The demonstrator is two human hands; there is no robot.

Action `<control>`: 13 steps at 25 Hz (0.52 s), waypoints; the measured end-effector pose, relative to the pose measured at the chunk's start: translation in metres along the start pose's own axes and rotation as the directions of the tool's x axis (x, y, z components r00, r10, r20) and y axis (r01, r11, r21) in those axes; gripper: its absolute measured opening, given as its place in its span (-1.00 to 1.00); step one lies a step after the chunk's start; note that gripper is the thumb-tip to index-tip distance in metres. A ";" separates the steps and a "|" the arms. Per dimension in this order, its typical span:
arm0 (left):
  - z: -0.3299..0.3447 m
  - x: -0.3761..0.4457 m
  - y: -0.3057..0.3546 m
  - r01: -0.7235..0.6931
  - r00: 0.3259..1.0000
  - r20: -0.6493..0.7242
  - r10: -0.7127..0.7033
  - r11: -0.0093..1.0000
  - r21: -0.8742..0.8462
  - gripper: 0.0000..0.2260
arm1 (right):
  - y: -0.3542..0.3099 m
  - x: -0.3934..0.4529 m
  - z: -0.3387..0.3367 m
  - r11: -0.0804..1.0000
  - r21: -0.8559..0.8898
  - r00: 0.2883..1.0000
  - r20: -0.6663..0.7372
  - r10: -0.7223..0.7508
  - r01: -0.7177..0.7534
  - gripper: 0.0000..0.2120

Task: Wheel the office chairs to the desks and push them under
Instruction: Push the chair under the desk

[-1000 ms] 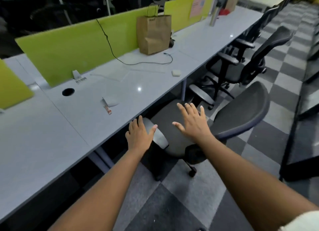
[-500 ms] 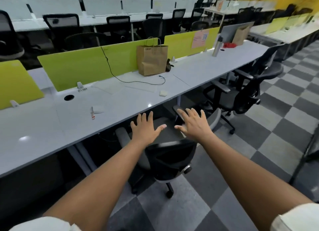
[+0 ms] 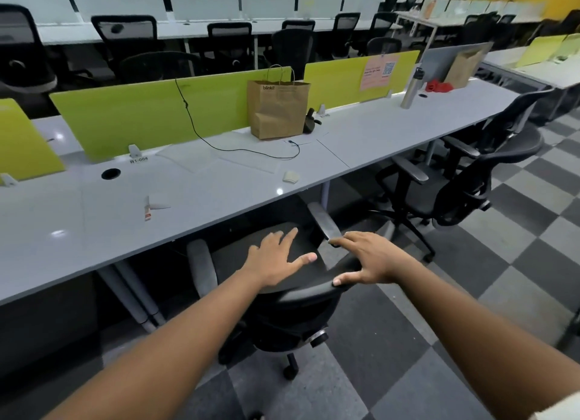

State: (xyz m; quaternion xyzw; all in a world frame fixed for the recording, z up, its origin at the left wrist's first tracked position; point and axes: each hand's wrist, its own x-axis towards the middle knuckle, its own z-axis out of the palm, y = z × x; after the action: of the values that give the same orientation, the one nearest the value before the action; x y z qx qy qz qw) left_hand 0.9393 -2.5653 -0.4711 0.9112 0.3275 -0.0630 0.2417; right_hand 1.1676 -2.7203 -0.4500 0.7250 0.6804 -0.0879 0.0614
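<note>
Head view, chair: the office chair (image 3: pixel 282 297) sits at 6 o'clock in the frame, its seat partly under the counter (image 3: pixel 376 143) edge and its backrest rim toward the person, so it can be shoved straight in.
Head view, left hand: the left hand (image 3: pixel 276 262) lies flat over the backrest top, fingers (image 3: pixel 290 236) straight and spread, gripping nothing; a flat palm suits a push better than a pull.
Head view, right hand: the right hand (image 3: pixel 367 258) rests on the rim toward 3 o'clock, thumb hooked on the near edge and fingers stretched out over the top, likely to steer.
Head view, armrests: both grey armrests stand just short of the counter edge, so I judge the push unfinished.
Head view, next chair: another chair (image 3: pixel 455 187) waits at 2 o'clock, angled away from the counter.
Head view, counter clutter: a paper bag (image 3: pixel 277 109) and a cable (image 3: pixel 219 143) sit back at 12 o'clock, clear of the chair's path.
</note>
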 end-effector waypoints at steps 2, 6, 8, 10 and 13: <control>0.004 -0.007 0.002 -0.028 0.993 0.113 0.041 0.993 -0.116 -0.08 | 0.001 0.008 0.000 0.998 0.006 0.998 -0.025 -0.064 0.064 -0.02; 0.017 -0.031 -0.004 0.057 0.941 0.337 0.012 0.979 -0.194 -0.02 | 0.015 0.008 0.018 0.952 -0.061 0.952 -0.047 -0.303 0.300 -0.18; 0.027 -0.040 0.004 0.093 0.941 0.329 -0.082 0.995 -0.019 0.00 | 0.030 0.007 0.026 0.944 -0.095 0.948 0.062 -0.311 0.316 -0.32; 0.035 -0.041 0.016 0.111 0.968 0.203 -0.148 0.977 0.184 -0.17 | 0.039 0.011 0.033 0.957 -0.118 0.964 0.051 -0.262 0.266 -0.47; 0.038 -0.038 0.025 0.187 0.980 0.005 -0.198 0.933 0.308 -0.41 | 0.041 0.025 0.037 0.964 -0.115 0.971 -0.005 -0.241 0.238 -0.61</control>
State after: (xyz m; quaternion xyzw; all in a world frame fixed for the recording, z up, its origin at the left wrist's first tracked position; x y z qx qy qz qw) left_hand 0.9267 -2.6223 -0.4843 0.8999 0.3971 -0.1527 0.0961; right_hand 1.2087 -2.7068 -0.4928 0.6336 0.7674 -0.0492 0.0849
